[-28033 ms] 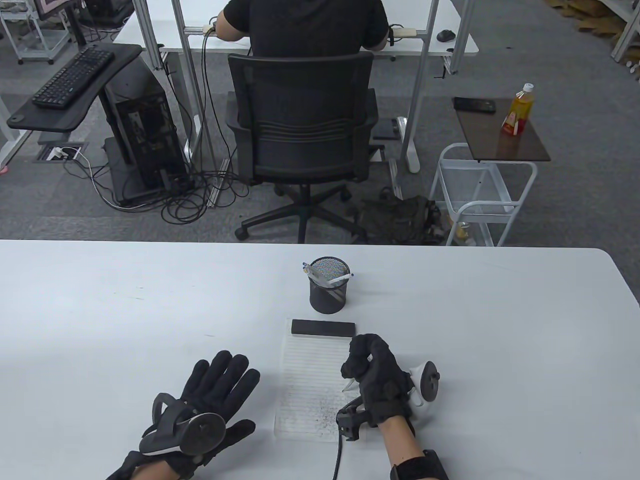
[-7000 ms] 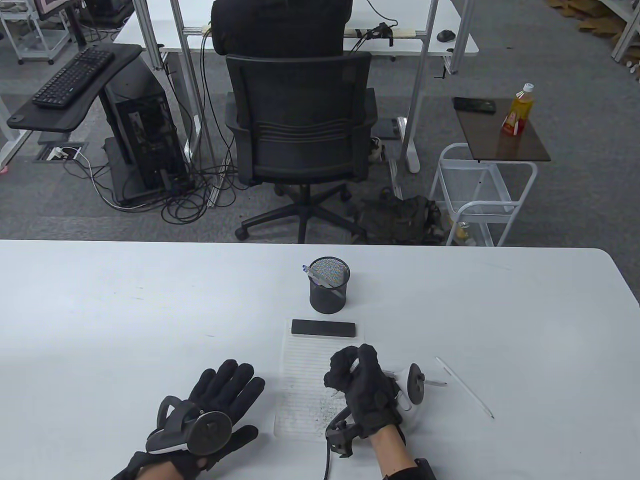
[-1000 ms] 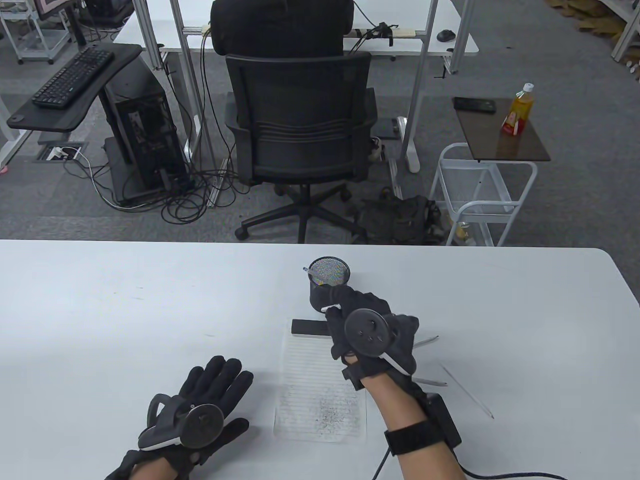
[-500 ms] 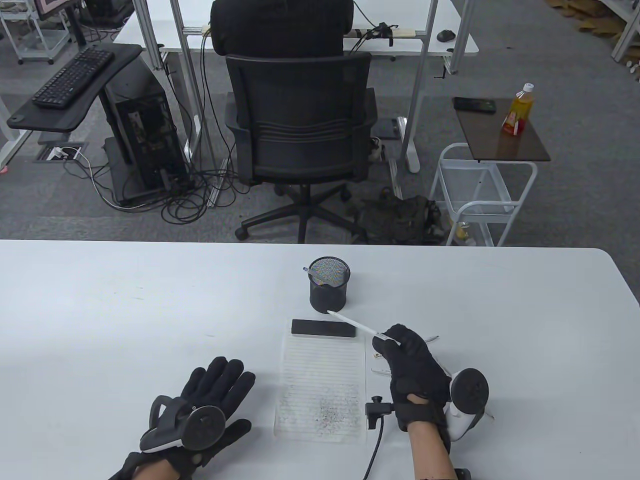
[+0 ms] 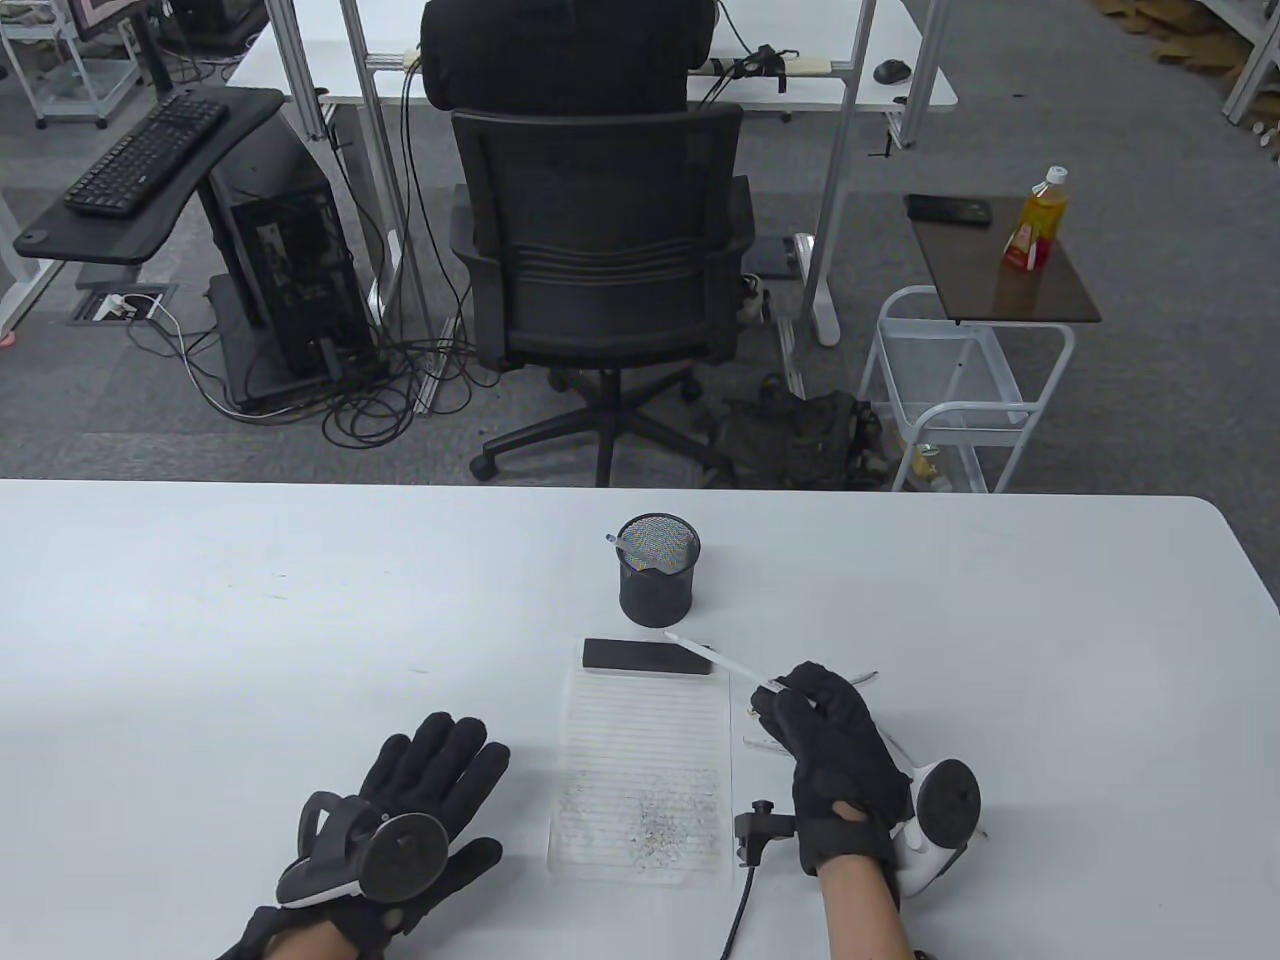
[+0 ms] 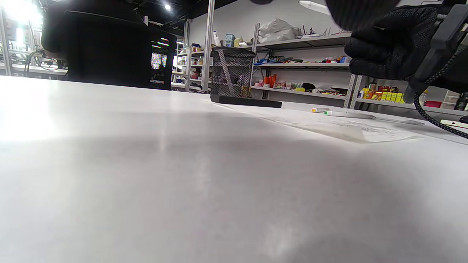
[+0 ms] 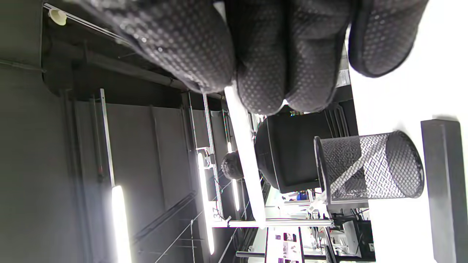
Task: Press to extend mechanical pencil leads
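My right hand (image 5: 815,705) grips a white mechanical pencil (image 5: 715,657) by one end, above the table. The pencil points up and left over the black block (image 5: 647,655) toward the black mesh pen cup (image 5: 657,570). In the right wrist view the pencil (image 7: 244,153) sticks out from between my fingers (image 7: 263,54), with the cup (image 7: 367,170) behind it. My left hand (image 5: 430,790) lies flat and spread on the table, holding nothing. One more pencil (image 5: 625,543) stands in the cup. A lined sheet (image 5: 645,770) with lead marks lies between my hands.
Other pencils (image 5: 862,678) lie on the table by my right hand, partly hidden by it; they also show in the left wrist view (image 6: 351,115). A cable (image 5: 745,885) runs from my right wrist to the table's near edge. An office chair (image 5: 600,260) stands beyond the table.
My right hand drew a pencil out of the cup and pulled back toward me to the right of the sheet. In the last half second it lowered slightly. My left hand stayed flat.
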Available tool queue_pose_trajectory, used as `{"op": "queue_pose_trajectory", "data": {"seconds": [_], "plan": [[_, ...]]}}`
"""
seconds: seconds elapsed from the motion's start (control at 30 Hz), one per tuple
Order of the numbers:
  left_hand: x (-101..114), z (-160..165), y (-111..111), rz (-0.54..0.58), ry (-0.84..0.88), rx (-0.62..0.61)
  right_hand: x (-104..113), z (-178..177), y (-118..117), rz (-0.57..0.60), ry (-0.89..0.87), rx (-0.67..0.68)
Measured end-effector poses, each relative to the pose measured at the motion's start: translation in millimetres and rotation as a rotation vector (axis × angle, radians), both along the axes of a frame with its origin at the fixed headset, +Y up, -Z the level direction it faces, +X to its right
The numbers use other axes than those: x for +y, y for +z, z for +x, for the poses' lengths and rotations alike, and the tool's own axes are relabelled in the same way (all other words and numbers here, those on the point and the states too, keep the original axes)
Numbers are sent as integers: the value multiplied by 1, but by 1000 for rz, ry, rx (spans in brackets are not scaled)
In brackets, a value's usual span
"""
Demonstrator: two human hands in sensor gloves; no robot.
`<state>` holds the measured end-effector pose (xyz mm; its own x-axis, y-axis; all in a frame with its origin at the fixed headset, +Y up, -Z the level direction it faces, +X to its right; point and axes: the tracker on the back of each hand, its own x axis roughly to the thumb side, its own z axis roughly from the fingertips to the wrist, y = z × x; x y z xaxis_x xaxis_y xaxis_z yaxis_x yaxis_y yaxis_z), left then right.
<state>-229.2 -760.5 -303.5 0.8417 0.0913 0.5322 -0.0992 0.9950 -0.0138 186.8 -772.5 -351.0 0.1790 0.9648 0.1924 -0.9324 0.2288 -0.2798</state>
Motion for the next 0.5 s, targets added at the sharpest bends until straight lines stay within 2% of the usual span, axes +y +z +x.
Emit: {"op": "queue_pose_trajectory", "data": {"seconds": [0.17,0.5], "plan": [[0,1,1,-3,-6,5,-3,-1,1,-8,-60,3],[-1,2,2,-7,-9,8,-2,-3,-1,50,-149,93]]}}
